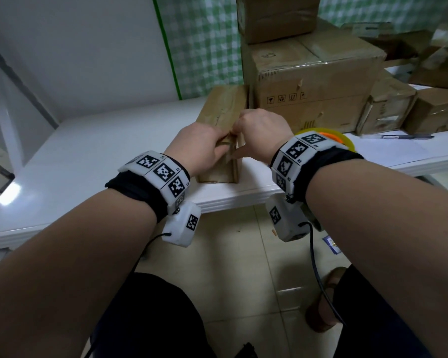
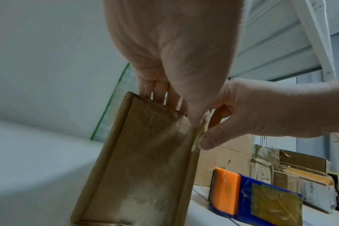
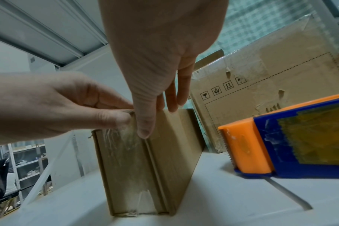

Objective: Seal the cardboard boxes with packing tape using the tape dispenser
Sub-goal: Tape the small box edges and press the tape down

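A long narrow cardboard box (image 1: 224,109) lies on the white table (image 1: 88,151), its glossy taped end (image 2: 145,160) facing me. My left hand (image 1: 212,148) grips the top of that near end, fingers curled over the edge and thumb down the side (image 2: 184,97). My right hand (image 1: 246,140) pinches the same top edge from the right, thumb (image 3: 143,131) flat on the end face and fingers behind it. The blue and orange tape dispenser (image 3: 290,145) stands on the table just right of the box, untouched, and is partly hidden behind my right wrist in the head view (image 1: 329,135).
A large stacked carton (image 1: 313,81) stands right behind the narrow box, with smaller cardboard boxes (image 1: 388,104) to its right. A pen (image 1: 404,136) lies at the far right. The table's front edge (image 1: 217,202) is just below my wrists.
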A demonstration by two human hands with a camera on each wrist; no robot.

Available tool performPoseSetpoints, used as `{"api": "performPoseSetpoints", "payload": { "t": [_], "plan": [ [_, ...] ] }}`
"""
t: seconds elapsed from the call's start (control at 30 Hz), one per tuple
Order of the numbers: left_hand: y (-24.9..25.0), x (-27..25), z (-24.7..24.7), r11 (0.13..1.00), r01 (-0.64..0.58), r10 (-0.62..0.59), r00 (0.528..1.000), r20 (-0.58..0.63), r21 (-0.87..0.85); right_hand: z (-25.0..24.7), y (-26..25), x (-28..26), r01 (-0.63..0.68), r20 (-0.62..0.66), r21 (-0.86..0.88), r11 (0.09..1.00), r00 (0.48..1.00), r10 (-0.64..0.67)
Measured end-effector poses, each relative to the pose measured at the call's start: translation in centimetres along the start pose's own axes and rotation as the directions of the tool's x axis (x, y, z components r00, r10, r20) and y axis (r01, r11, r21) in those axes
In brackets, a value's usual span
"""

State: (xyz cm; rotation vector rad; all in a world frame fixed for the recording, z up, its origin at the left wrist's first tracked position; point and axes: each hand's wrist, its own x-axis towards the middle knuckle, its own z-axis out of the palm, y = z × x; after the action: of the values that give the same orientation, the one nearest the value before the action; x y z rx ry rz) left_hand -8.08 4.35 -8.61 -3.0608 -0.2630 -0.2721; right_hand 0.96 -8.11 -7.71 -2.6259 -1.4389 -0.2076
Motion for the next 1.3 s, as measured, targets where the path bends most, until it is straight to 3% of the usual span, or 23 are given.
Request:
{"api": "performPoseSetpoints", "payload": {
  "t": [0.23,0.43,0.63,1.07,1.3],
  "plan": [
    [-0.4,0.4,-1.3,0.997,-0.057,0.052,0.994,0.095,0.052,0.3,-0.4,0.1,-0.005,-0.039,-0.024,1.0,0.999,0.004],
    [-0.5,0.2,-2.5,0.998,-0.064,0.064,0.982,0.177,-0.003,0.4,-0.7,0.1,-0.001,-0.055,-0.075,0.997,0.998,-0.003],
    [-0.6,-0.4,-2.8,0.999,-0.034,0.036,0.98,0.196,-0.015,0.4,-1.6,0.4,0.018,-0.046,-0.156,0.988,0.999,-0.025],
    [-0.8,-1.0,-2.8,0.99,0.006,0.026,0.974,0.224,-0.142,0.4,-0.4,0.2,0.055,-0.057,-0.148,0.987,0.996,-0.064],
    [-0.4,-1.1,-3.6,0.992,-0.01,0.039,0.973,0.228,-0.129,-0.1,0.6,0.4,0.069,0.012,-0.197,0.978,0.998,-0.068]
  ]
}}
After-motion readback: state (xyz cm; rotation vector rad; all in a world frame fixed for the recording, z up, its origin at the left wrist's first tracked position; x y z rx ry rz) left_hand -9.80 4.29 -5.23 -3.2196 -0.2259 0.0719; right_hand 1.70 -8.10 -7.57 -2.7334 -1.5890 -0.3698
